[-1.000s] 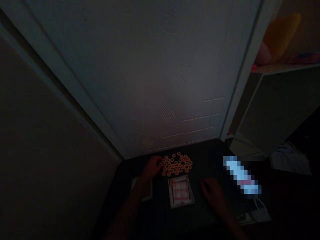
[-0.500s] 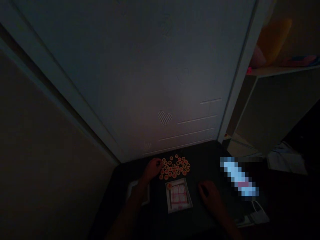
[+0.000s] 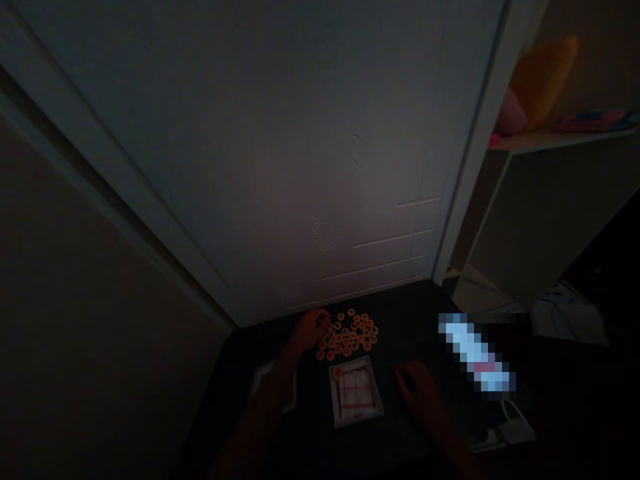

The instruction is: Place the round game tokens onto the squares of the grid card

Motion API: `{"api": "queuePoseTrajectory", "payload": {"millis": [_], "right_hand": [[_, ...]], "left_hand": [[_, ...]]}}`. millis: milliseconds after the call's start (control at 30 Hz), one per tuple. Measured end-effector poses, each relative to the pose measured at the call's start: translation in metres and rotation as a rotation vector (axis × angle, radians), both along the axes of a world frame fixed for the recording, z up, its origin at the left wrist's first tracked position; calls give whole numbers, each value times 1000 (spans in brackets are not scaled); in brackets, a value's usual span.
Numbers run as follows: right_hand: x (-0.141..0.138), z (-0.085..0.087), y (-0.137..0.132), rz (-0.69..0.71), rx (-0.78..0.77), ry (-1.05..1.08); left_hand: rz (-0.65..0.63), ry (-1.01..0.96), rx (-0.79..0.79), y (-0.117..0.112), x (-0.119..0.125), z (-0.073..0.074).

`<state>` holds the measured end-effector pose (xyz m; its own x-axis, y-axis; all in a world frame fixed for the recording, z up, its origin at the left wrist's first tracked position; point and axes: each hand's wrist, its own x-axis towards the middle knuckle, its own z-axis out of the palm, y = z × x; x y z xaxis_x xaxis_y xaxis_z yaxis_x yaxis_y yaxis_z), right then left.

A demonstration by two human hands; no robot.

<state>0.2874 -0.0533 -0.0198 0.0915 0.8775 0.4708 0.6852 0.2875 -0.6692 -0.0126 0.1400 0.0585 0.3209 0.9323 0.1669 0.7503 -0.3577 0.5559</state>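
Observation:
Round Chinese chess pieces (image 3: 346,335) with red and black marks lie in a loose cluster on a dark tabletop. My left hand (image 3: 309,328) is at the cluster's left edge, its fingers closed over a chess piece (image 3: 323,321) that shows partly beneath them. Below the cluster sits a shallow open box (image 3: 380,403). Inside it are a folded sheet with red grid lines (image 3: 357,389) and a single chess piece (image 3: 338,374). To the right of the box, my right hand (image 3: 417,385) rests on the tabletop with loosely curled fingers and nothing visible in them.
A pale-edged tray or lid (image 3: 293,395) lies partly under my left forearm. A bright pixelated object (image 3: 477,353) is on the right side, above a white cable (image 3: 511,410). A pale panel with an embossed heart (image 3: 327,235) stands behind the table. The light is dim.
My left hand's fingers have come down over a piece at the cluster's upper left edge. My right hand stays in place. The view has shifted slightly.

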Motion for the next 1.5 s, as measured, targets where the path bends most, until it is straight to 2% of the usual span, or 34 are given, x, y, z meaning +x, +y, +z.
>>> {"api": "queuePoseTrajectory", "payload": {"millis": [200,567,767,1000,1133,1333,1500], "right_hand": [[-2,6,-1,-8,6,8],[-3,0,1,-22,5,2],[-5,-1,1,-30,16,15],[-7,-1,1,-28,2,40],[-7,0,1,-18,-15,44],[-6,3,0,-19,-23,38],[-6,-1,0,-20,-26,37]], "left_hand": [[-41,15,-12,5,16,-4],[-125,54,46,29,48,1],[-196,101,63,39,68,-3],[-213,177,48,42,72,-15],[-200,204,34,41,72,-17],[-173,199,40,37,74,-10],[-164,162,74,22,67,12]]}}
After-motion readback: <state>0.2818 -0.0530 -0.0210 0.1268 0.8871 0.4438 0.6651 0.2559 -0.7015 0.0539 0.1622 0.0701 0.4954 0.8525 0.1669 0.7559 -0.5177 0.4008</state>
